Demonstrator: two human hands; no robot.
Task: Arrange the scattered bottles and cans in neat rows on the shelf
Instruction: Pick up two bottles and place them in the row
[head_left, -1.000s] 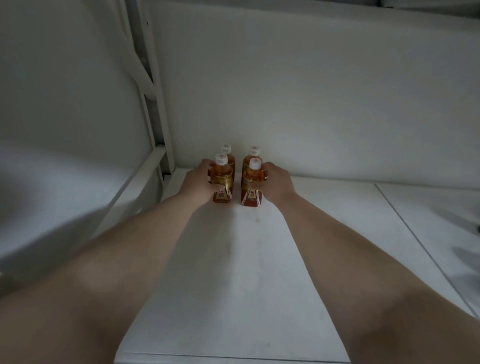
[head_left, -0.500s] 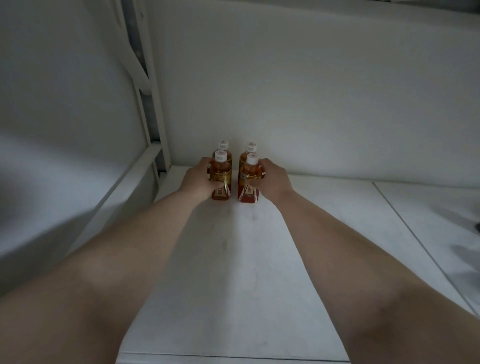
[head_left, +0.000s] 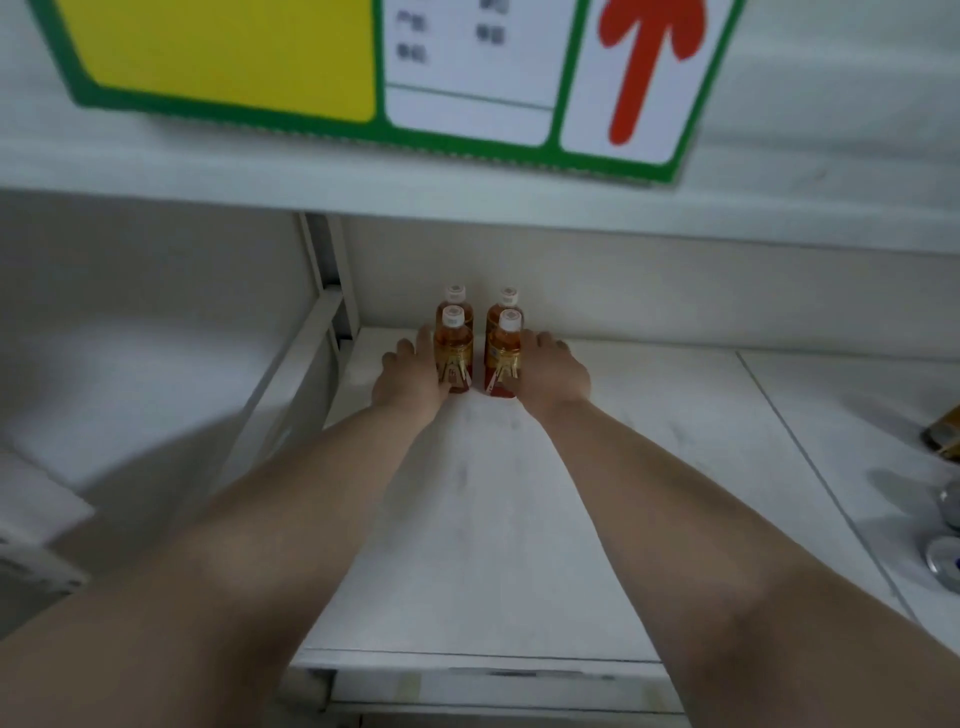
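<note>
Four amber drink bottles with white caps stand in a two-by-two block at the back of the white shelf (head_left: 467, 519). The back pair are the back left bottle (head_left: 455, 301) and back right bottle (head_left: 509, 304). In front of them stand the front left bottle (head_left: 454, 345) and front right bottle (head_left: 505, 353). My left hand (head_left: 410, 376) rests against the outer side of the front left bottle, fingers spread, thumb on its label. My right hand (head_left: 556, 374) lies the same way against the front right bottle, fingers loose.
A green, yellow and white sign (head_left: 363, 73) with a red arrow hangs on the upper shelf's front edge. A white upright post (head_left: 332, 291) stands left of the bottles. At the right edge sit a gold object (head_left: 945, 436) and two silver can tops (head_left: 946, 558).
The view has pulled back and up, bringing in the upper shelf and sign. Both hands have loosened from a firm grip on the front bottles, fingers now spread. The bottles stand against the back pair.
</note>
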